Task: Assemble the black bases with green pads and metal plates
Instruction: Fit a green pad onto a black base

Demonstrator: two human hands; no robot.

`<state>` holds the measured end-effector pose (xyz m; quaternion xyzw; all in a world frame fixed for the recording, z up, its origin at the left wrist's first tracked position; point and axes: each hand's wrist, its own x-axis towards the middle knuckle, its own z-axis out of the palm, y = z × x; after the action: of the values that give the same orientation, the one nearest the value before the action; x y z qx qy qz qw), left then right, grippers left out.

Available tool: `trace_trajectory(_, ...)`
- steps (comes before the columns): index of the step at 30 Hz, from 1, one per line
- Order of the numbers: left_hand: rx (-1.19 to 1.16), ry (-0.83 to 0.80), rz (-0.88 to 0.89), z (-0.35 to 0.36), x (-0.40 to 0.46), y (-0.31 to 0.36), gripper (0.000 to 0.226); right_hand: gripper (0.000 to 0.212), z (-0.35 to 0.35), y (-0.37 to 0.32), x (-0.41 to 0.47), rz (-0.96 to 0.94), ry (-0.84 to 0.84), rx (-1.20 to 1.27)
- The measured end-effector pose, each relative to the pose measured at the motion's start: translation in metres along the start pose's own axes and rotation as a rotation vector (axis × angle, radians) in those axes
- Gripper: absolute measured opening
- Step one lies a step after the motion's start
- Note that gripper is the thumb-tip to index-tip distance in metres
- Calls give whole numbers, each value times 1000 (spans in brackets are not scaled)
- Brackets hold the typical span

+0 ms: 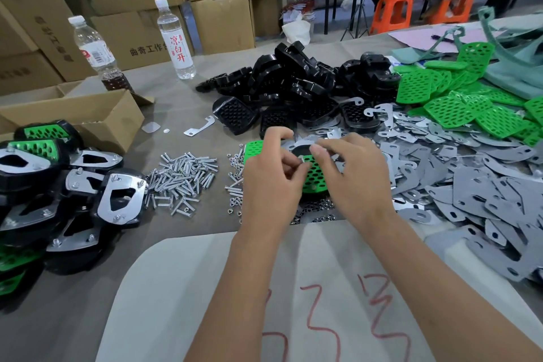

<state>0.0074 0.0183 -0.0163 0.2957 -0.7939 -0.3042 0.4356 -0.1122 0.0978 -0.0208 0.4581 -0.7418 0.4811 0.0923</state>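
A green perforated pad [314, 176] lies in front of me on a black base, with a metal plate [296, 144] over its far end. My left hand [271, 182] curls its fingers on the left side of this piece and pinches something small near its middle. My right hand [352, 173] grips the right side, thumb over the plate. Loose black bases [293, 82] are heaped behind, green pads [458, 100] lie at the right, and grey metal plates [470, 185] spread along the right side.
Finished assemblies [58, 194] are stacked at the left. A pile of screws [182, 179] and small nuts [235, 203] lies left of my hands. An open carton [88, 117], two bottles [176, 38] and stacked boxes stand behind. Seated people are at the far right.
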Motion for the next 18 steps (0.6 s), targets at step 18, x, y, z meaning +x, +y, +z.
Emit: trace_trajectory(18, 6, -67, -385, 5, 4, -4, 47, 26, 2, 18, 7, 383, -15, 496)
